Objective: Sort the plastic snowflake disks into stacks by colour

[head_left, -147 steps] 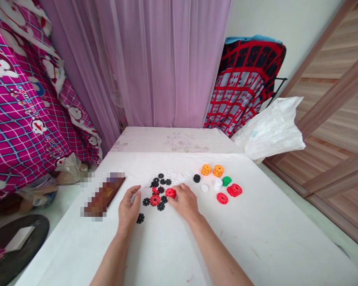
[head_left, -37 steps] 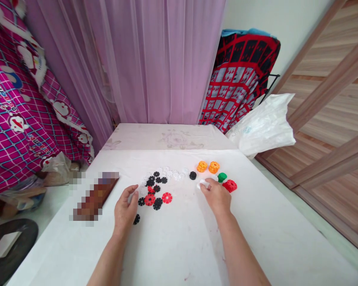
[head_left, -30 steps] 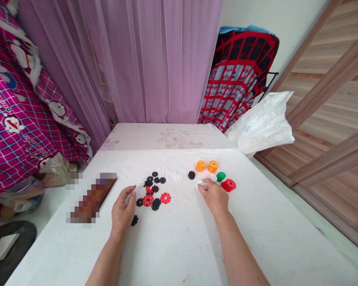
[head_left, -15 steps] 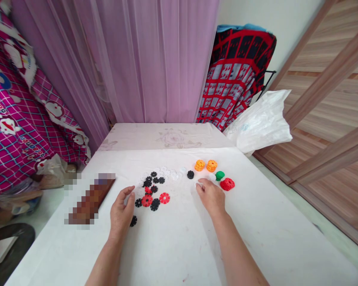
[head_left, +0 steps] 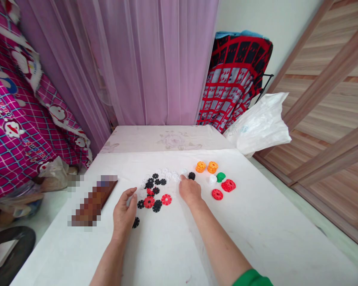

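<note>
My left hand [head_left: 125, 210] hovers at the left of a loose spread of notched plastic discs, thumb and fingers apart, nothing between them. A black disc [head_left: 136, 222] lies partly behind its wrist. Just right of it are several black discs [head_left: 157, 205] and red discs [head_left: 149, 202]. My right hand [head_left: 191, 191] reaches to the right end of the scattered white discs [head_left: 167, 173], its fingers drawn together with the tips down among them. Whether a disc is pinched there is hidden. Close beside those fingers stands a small black stack [head_left: 191, 175].
To the right stand orange stacks [head_left: 213, 167], a white stack [head_left: 213, 180], a green stack [head_left: 220, 177] and a red stack [head_left: 228, 185], with a red disc [head_left: 217, 194] nearer. A blurred brown object [head_left: 88, 204] lies left on the white tablecloth [head_left: 167, 254]. A white plastic bag [head_left: 261, 125] hangs at the right edge.
My right hand has moved left from near the white stack to the scattered white discs. The single red disc, hidden behind it before, now shows. My left hand has hardly moved.
</note>
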The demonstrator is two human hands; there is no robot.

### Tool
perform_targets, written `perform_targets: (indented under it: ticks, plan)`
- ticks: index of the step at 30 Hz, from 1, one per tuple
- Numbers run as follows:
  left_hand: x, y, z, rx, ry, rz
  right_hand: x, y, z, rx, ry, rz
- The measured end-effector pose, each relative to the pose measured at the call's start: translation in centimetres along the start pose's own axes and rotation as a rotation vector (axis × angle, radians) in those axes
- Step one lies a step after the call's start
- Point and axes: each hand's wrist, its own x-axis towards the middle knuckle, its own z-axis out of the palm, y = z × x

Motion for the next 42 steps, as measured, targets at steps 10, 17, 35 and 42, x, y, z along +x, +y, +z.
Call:
perform_targets:
  ticks: [10, 17, 35, 42]
  plan:
    - [-0.1, -0.1, 0.1, 0.015, 0.006, 0.007, -4.1, 1.2, 2.6, 0.087, 0.094, -0.026]
    - [-0.3, -0.4, 0.4, -0.002, 0.027, 0.056, -3.2, 1.6, 1.6, 0.091, 0.001, -0.051]
    - [-0.6, -0.4, 0.6, -0.001, 0.018, 0.065, -4.3, 3.3, 4.2, 0.212, 0.138, -0.084]
    - [-0.9, 0.4, 0.5, 0.005, -0.014, 0.057, -4.4, 3.1, 4.2, 0.186, 0.138, -0.081]
